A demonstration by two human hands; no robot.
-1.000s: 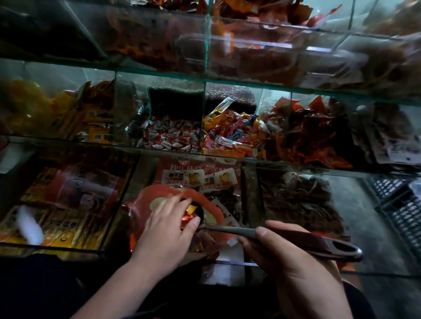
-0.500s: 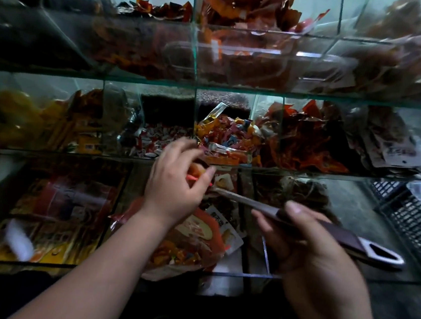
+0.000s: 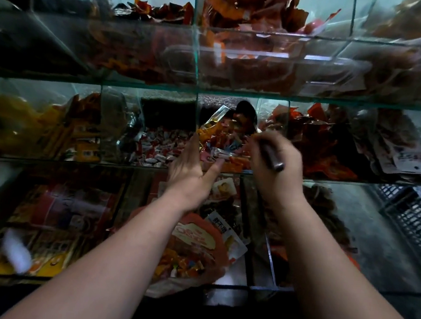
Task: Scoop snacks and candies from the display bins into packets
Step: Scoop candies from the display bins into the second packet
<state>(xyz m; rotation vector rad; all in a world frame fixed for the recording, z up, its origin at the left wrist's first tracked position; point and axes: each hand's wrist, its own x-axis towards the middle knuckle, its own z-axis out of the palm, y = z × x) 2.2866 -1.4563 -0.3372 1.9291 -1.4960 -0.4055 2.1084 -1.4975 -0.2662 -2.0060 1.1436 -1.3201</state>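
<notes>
We see the dark scoop (image 3: 246,116) dipped into the middle-shelf bin of mixed wrapped candies (image 3: 221,145), our right hand (image 3: 274,163) gripping its handle, our left hand (image 3: 190,167) spread open among them, above the orange packet (image 3: 192,248).

Orange-and-red packet (image 3: 196,238) with a cream label, red-and-white wrapped candies (image 3: 159,146), dark scoop (image 3: 246,116), black crate (image 3: 416,220).

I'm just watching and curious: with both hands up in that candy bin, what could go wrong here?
The packet lies unheld on the lower bins, mouth open, so it may slump and spill its candies. The scoop in the right hand must travel down over other bins, so sweets could drop into the wrong one. The left hand reaches past a glass divider edge, which might scrape it.
</notes>
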